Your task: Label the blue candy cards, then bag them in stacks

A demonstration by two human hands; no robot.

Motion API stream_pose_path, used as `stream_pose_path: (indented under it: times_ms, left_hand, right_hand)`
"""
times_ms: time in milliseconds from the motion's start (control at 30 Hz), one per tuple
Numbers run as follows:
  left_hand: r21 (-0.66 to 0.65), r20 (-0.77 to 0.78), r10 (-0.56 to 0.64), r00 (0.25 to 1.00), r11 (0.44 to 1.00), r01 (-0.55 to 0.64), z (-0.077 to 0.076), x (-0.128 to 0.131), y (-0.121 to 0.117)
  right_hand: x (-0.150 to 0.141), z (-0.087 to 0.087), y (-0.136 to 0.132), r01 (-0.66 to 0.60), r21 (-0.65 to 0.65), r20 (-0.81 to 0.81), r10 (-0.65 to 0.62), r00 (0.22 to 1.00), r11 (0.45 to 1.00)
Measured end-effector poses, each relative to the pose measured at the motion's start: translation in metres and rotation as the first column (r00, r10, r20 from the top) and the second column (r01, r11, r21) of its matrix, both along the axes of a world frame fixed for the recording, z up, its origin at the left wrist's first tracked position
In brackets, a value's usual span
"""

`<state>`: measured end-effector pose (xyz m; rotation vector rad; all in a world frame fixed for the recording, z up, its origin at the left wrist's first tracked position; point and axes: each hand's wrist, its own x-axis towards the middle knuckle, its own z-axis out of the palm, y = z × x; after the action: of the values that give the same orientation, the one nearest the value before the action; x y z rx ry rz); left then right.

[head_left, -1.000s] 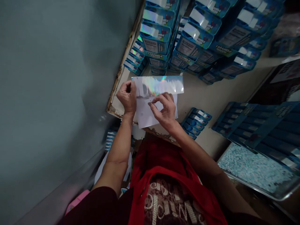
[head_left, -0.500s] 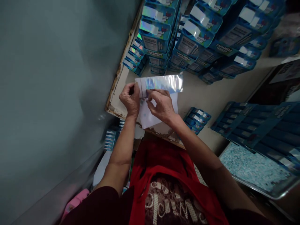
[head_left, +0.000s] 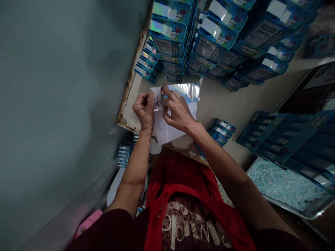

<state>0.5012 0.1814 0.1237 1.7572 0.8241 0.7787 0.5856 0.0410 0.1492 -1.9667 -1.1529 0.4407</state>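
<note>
A shiny, rainbow-tinted foil sheet (head_left: pixel 192 91), perhaps of stickers, lies on a white paper (head_left: pixel 174 130) on the worktop. Its left part is a whitish strip with a dark line. My left hand (head_left: pixel 144 111) pinches the sheet's left edge between thumb and fingers. Over the sheet, just right of that strip, is my right hand (head_left: pixel 178 111). Its index finger stretches across the foil to the far edge, and the thumb stays apart below. I see nothing held in it, though the underside of the fingers is hidden.
Stacks of blue caramel boxes (head_left: pixel 170 45) with pale labels stand behind the sheet. A small group of blue packs (head_left: pixel 221 130) lies at right. Further right are more blue boxes (head_left: pixel 290 139) above a metal tray (head_left: pixel 311 214) of blue-white pieces. A grey wall (head_left: pixel 57 104) is at left.
My right hand's index finger has stretched out toward the sheet's far edge, and the hand has shifted slightly left. My left hand keeps its pinch. The whole view shifts slightly.
</note>
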Motion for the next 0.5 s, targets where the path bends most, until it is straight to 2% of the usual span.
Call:
stream_pose_path:
  times_ms: [100, 167, 367, 500]
  left_hand:
    - [-0.074, 0.046, -0.026, 0.999, 0.997, 0.03, -0.003, 0.001, -0.001]
    - [-0.091, 0.043, -0.024, 0.999, 0.995, 0.028, -0.004, 0.002, 0.001]
    - [-0.089, 0.037, -0.016, 0.999, 0.996, 0.019, -0.009, 0.005, 0.009]
    - [-0.089, 0.016, -0.027, 0.999, 0.996, 0.029, -0.009, 0.007, 0.01]
  right_hand:
    - [-0.006, -0.007, -0.005, -0.048, 0.065, -0.019, 0.049, 0.999, 0.997]
    - [-0.006, -0.007, -0.01, -0.034, 0.08, -0.027, 0.037, 0.999, 0.996]
    - [0.006, -0.001, -0.018, 0.042, 0.057, -0.023, -0.04, 0.999, 0.997]
    - [0.013, -0.001, -0.015, 0.029, 0.031, -0.022, -0.028, 0.999, 0.999]
